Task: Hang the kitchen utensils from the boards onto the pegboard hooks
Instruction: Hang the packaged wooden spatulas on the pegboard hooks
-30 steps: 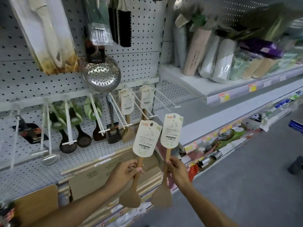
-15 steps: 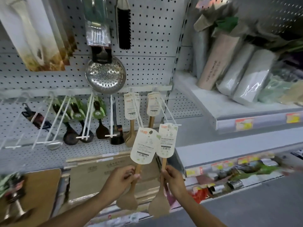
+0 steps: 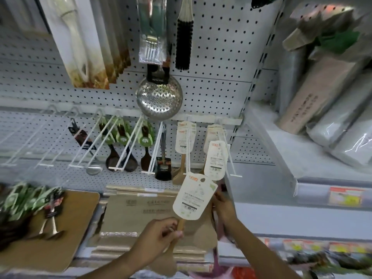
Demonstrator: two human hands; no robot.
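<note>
left hand point(image 3: 161, 236) grips the handle of a wooden spatula point(image 3: 194, 198), its cream card raised in front of the pegboard point(image 3: 221, 57). right hand point(image 3: 223, 206) holds a second wooden spatula point(image 3: 216, 160) by the handle, its card raised to the right-hand hook point(image 3: 228, 158), apparently so the card's hole meets the prong.

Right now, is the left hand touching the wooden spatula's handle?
Touching. The head view shows the left hand with fingers curled round the wooden spatula handle just below its card label.
</note>
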